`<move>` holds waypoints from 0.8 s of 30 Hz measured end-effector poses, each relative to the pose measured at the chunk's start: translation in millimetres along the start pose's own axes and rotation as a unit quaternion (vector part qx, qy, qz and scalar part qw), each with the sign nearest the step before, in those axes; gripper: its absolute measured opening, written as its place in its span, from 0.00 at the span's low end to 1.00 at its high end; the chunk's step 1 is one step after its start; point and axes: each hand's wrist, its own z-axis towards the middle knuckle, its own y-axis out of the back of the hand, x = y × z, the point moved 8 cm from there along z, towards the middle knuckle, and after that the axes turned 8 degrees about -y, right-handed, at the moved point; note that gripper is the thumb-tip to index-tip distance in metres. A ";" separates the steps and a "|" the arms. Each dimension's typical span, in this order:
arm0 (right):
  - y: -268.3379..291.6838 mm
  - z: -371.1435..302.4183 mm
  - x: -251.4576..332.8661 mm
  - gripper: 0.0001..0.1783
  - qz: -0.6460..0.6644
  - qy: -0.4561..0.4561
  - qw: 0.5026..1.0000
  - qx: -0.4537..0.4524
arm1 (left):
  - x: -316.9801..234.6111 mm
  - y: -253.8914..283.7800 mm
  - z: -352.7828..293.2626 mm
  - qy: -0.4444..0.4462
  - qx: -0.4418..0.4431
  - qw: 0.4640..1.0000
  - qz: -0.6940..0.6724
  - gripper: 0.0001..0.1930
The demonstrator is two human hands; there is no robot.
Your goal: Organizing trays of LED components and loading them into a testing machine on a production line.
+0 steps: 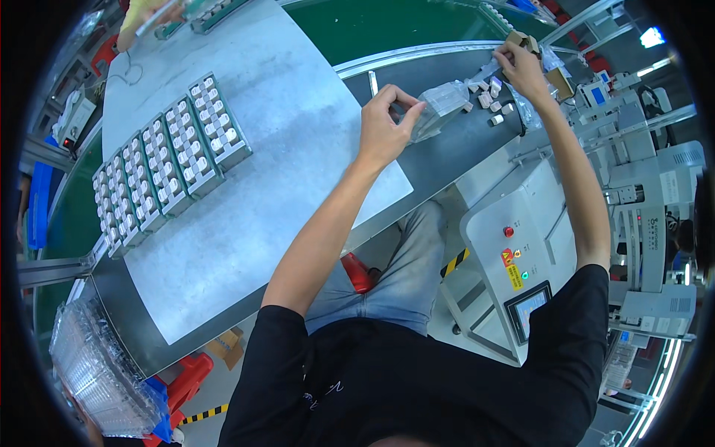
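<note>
My left hand point(386, 125) is closed with thumb and fingers on the near-left edge of a clear plastic package point(441, 108), which looks like a stack of thin trays. Farther right, my right hand point(523, 73) is bent with its fingertips together beside a small brown box point(523, 42) at the table's far corner. What those fingers hold, if anything, is too small to tell. Between my hands, several small whitish blocks point(485, 98) lie loose on the dark table top.
Several green-sided racks point(195, 160) of white parts stand in a row on the pale board point(253, 246). Beyond runs a green conveyor point(387, 30). A grey machine cabinet point(514, 238) stands to my right. Clear trays point(104, 372) are stacked lower left. Another person's arm point(138, 22) works far left.
</note>
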 end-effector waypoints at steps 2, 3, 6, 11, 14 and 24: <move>-10.7 -2.1 0.5 0.12 -0.024 -0.003 1.000 -0.002 | 7.3 -2.7 -2.1 0.021 0.037 0.999 0.012 0.10; -14.9 -5.5 13.5 0.13 0.035 -0.048 0.998 0.008 | 8.0 2.6 -4.0 0.022 0.038 0.999 0.019 0.10; -22.0 -6.2 -3.5 0.15 0.079 -0.131 0.987 0.043 | -0.6 -5.5 -4.1 -0.027 0.055 0.995 0.074 0.25; -49.5 -26.5 -25.8 0.12 -0.016 -0.061 0.993 0.101 | 7.3 -50.7 -6.4 0.007 0.149 0.988 0.051 0.52; -67.3 -48.9 35.9 0.29 0.054 -0.067 0.976 0.198 | 20.7 -43.9 -9.9 0.030 0.152 0.983 0.093 0.44; -81.0 -89.4 81.3 0.50 0.267 0.000 0.898 0.351 | 25.4 -53.4 -7.5 0.053 0.173 0.970 0.164 0.32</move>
